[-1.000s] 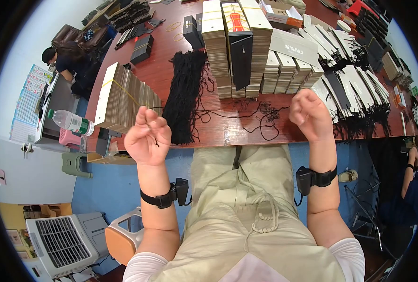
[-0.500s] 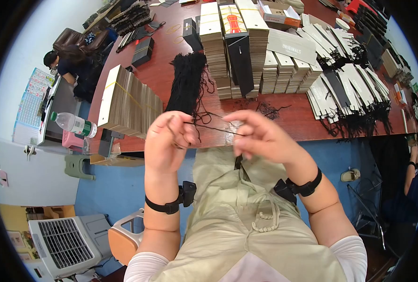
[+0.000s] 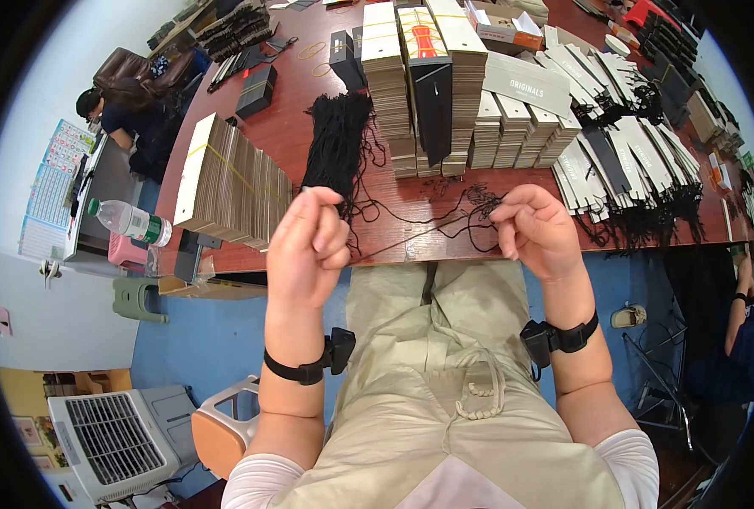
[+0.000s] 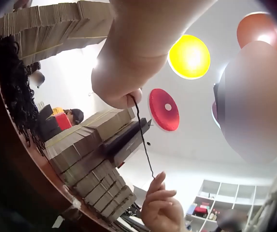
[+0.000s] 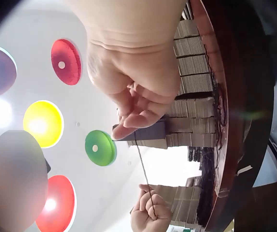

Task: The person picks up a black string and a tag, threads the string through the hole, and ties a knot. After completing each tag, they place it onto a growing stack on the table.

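Observation:
A thin black cord [image 4: 143, 137] runs nearly straight between the two hands, above the table's front edge. My left hand [image 3: 309, 250] grips one end, its fingers curled in, and the cord passes across those fingers in the right wrist view. At the other end my right hand [image 3: 542, 233] pinches the cord at its fingertips [image 5: 124, 131], the other fingers loosely bent. Behind the left hand lies a thick bundle of black cords [image 3: 336, 148]. Loose black cords [image 3: 483, 204] lie tangled on the tabletop just behind the right hand.
Banded stacks of cards [image 3: 232, 182] stand at left, with taller card stacks [image 3: 385, 93] at the centre back. White tags with black cords [image 3: 636, 165] spread over the right side. A water bottle [image 3: 131, 222] is by the table's left edge. Another person [image 3: 131, 114] sits far left.
From wide apart, the hands came together over the table's front edge, then separated again. The cord now stretches between them, and the left fingers have curled in more.

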A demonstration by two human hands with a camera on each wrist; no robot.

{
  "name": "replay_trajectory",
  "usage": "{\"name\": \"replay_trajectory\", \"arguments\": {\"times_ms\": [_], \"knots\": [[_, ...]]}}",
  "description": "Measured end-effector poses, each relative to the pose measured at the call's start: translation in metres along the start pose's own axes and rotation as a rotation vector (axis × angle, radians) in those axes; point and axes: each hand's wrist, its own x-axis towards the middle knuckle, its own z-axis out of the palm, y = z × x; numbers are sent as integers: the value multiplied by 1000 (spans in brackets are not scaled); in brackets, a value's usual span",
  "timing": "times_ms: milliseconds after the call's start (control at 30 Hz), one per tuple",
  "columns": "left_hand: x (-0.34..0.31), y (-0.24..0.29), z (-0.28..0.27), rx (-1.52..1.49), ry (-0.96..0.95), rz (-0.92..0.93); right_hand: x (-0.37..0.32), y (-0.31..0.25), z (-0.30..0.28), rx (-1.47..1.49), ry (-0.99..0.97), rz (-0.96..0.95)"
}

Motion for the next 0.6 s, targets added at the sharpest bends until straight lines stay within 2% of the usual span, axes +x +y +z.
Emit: {"name": "replay_trajectory", "arguments": {"times_ms": [33, 133, 167, 300, 367, 467, 500, 600], "knots": [[-1, -5, 9, 134, 63, 5, 0, 0, 2, -48, 10, 21], [-4, -19, 21, 531, -33, -29, 5, 2, 14, -104, 49, 90], [-5, -23, 27, 616, -61, -12, 6, 1, 21, -133, 70, 124], [-2, -41, 40, 845, -152, 107, 10, 2, 38, -87, -54, 219], [-3, -44, 45, 942, -191, 83, 14, 4, 46, -32, -96, 223], [-5, -50, 44, 904, -188, 25, 16, 6, 49, -29, -85, 214], [-5, -53, 45, 958, -181, 76, 16, 6, 50, -46, -67, 211], [-6, -57, 37, 768, -202, -34, 16, 8, 49, -55, -43, 218]]}}
